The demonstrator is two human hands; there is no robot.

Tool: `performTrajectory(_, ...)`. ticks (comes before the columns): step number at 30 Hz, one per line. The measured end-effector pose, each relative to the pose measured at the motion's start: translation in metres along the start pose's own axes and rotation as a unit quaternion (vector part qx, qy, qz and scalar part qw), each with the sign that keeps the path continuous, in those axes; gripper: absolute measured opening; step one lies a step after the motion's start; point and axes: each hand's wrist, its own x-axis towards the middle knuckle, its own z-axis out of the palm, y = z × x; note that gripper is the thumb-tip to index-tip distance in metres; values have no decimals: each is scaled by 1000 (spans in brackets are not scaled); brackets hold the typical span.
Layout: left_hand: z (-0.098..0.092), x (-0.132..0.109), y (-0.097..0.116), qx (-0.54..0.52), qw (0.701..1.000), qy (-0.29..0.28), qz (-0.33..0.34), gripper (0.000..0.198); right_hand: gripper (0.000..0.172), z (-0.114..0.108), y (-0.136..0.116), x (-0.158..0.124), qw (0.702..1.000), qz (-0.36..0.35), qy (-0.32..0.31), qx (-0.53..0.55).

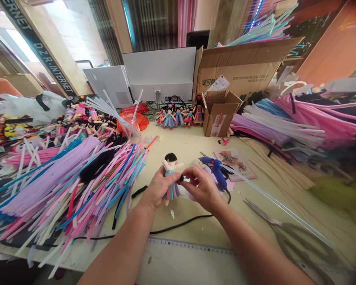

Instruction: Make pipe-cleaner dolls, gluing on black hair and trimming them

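My left hand (158, 189) is closed round a small pipe-cleaner doll (171, 174) with black hair, pale arms and a striped pink and teal skirt, held upright over the table. My right hand (200, 187) pinches a small black bit (181, 178) against the doll's side at waist height. Just right of that hand lies a blue glue gun (215, 168), its black cord (178, 224) trailing across the yellowish table (192, 146).
A big heap of coloured pipe cleaners (62, 186) fills the left. More bundles (287, 118) lie at the right. Finished dolls (178, 115) stand at the back beside a small cardboard box (218, 113). Scissors (287, 233) and a ruler (192, 245) lie near the front edge.
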Motion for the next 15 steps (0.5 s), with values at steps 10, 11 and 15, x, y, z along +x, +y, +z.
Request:
performTrajectory(10, -2, 1, -3, 39, 999, 12, 2, 53, 13, 0, -4, -3, 995, -54, 24, -78)
performTrajectory(11, -1, 1, -3, 37, 999, 12, 6, 52, 16, 0, -5, -4, 995, -58, 24, -83)
performTrajectory(15, 0, 0, -2, 28, 1000, 10, 7, 53, 19, 1, -8, -5, 992, -70, 22, -101)
